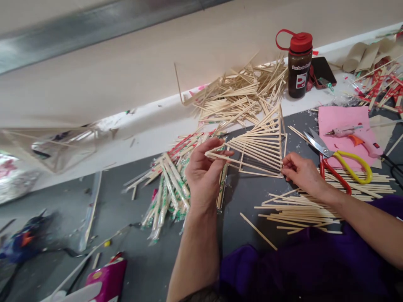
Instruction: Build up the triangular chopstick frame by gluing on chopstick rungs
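Note:
A framework of wooden chopsticks [256, 151], fanned in rows like a twisted ladder, is held up above the grey table. My left hand [206, 161] grips its narrow left end between thumb and fingers. At the lower right corner of the framework, my right hand [297, 167] has its fingertips pinched together. Whether they hold the corner or a small piece there I cannot make out. Loose chopsticks [302, 214] lie in rows below my right hand, and paper-wrapped chopsticks [171, 180] are heaped left of my left hand.
Scissors [333, 155] with yellow and red handles lie beside a glue gun [355, 134] on pink paper [340, 113]. A dark bottle [299, 71] with a red lid stands behind. A big pile of chopsticks [242, 94] rests against the wall. A magenta packet [108, 279] lies front left.

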{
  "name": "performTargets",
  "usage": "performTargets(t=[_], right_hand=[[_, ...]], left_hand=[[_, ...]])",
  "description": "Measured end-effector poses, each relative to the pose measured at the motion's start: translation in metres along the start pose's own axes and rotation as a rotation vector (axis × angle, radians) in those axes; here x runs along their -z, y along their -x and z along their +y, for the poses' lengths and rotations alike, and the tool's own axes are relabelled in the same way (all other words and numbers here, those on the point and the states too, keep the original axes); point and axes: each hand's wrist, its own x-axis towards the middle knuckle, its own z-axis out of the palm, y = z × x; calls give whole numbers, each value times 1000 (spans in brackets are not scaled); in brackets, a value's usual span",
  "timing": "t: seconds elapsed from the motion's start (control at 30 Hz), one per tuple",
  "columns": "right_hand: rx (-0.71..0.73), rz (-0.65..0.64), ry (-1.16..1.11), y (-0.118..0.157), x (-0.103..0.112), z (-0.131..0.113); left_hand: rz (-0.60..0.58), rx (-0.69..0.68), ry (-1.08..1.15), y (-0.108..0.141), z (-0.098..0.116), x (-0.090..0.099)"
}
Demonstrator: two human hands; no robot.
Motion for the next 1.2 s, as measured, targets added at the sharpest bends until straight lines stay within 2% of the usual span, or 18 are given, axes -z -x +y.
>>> performTargets(t=[0.4, 1.2], right_hand=[[16, -12, 38, 1, 2, 1], [18, -20, 160, 0, 5, -11]], left_hand=[[35, 7, 25, -1, 1, -3], [26, 14, 14, 0, 3, -4]])
